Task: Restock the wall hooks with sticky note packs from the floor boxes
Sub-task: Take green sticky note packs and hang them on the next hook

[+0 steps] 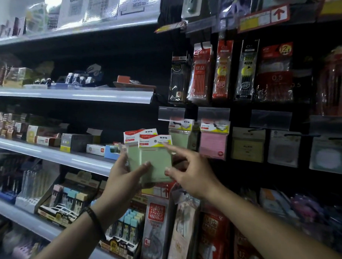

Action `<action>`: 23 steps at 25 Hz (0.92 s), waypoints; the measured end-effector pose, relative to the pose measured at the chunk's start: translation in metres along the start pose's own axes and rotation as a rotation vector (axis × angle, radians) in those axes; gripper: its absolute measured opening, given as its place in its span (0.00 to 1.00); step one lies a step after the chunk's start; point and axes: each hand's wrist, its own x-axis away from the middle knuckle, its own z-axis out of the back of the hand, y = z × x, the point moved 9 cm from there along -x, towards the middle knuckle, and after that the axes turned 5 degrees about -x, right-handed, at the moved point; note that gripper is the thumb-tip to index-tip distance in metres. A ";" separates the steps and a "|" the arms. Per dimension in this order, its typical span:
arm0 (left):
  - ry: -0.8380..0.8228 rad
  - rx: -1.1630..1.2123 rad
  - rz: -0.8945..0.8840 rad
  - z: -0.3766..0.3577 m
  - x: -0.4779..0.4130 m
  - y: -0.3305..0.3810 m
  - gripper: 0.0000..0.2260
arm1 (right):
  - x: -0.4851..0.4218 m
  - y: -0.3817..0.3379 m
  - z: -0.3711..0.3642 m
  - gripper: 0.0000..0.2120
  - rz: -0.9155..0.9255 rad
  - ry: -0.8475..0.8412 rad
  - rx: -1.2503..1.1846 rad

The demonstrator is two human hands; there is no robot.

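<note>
Before wall hooks (178, 123), left hand (124, 178) grips two green packs (154, 164) (headers up); right hand (191, 176), fingers straight, touches one.

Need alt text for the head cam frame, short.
A person's left hand holds two green sticky note packs before a store's hook wall, while the right hand touches the front pack with forefinger and thumb. Just behind, a green pack and a pink pack hang from it; stationery shelves run off to the left.

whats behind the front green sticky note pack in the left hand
A second pale green sticky note pack, its red and white header poking out up-left. The front pack and left hand cover most of its body, so further packs cannot be seen.
</note>
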 end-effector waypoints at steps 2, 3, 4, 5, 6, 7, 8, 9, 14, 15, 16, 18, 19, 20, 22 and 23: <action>-0.019 0.007 0.009 -0.004 -0.002 -0.005 0.19 | 0.005 0.014 -0.011 0.30 0.002 0.002 -0.127; -0.022 -0.016 0.001 -0.005 -0.002 -0.005 0.19 | 0.004 0.020 -0.011 0.30 -0.005 0.024 -0.181; -0.016 -0.040 -0.014 -0.004 -0.002 -0.005 0.18 | 0.001 0.025 -0.009 0.30 -0.010 0.052 -0.212; -0.003 -0.068 -0.029 -0.003 -0.001 -0.003 0.16 | -0.002 0.027 -0.006 0.30 -0.014 0.081 -0.219; 0.019 -0.097 -0.043 -0.001 -0.001 0.000 0.13 | -0.006 0.027 -0.002 0.31 -0.011 0.113 -0.203; 0.051 -0.135 -0.061 0.003 -0.001 0.004 0.12 | -0.010 0.026 0.004 0.31 -0.003 0.149 -0.171; 0.093 -0.188 -0.091 0.010 0.000 0.008 0.12 | -0.014 0.025 0.011 0.30 0.002 0.181 -0.130; 0.143 -0.258 -0.134 0.019 0.000 0.014 0.12 | -0.017 0.024 0.017 0.30 0.006 0.202 -0.079; 0.248 -0.366 -0.188 0.056 0.002 0.018 0.14 | -0.018 0.018 0.028 0.32 0.108 0.239 0.223; 0.244 -0.366 -0.170 0.058 0.001 0.016 0.14 | -0.020 0.017 0.029 0.32 0.117 0.258 0.231; 0.234 -0.367 -0.164 0.058 0.001 0.016 0.14 | -0.023 0.017 0.029 0.32 0.117 0.274 0.220; 0.212 -0.369 -0.171 0.055 0.001 0.017 0.13 | -0.031 0.013 0.030 0.33 0.129 0.298 0.198; 0.199 -0.373 -0.178 0.054 0.002 0.017 0.13 | -0.035 0.012 0.031 0.33 0.142 0.311 0.205; 0.189 -0.375 -0.182 0.054 0.002 0.017 0.13 | -0.040 0.011 0.033 0.33 0.151 0.323 0.222; 0.185 -0.358 -0.172 0.054 0.004 0.016 0.12 | -0.049 0.015 0.037 0.31 0.126 0.336 0.273; 0.184 -0.345 -0.166 0.054 0.004 0.016 0.12 | -0.053 0.018 0.038 0.30 0.099 0.334 0.290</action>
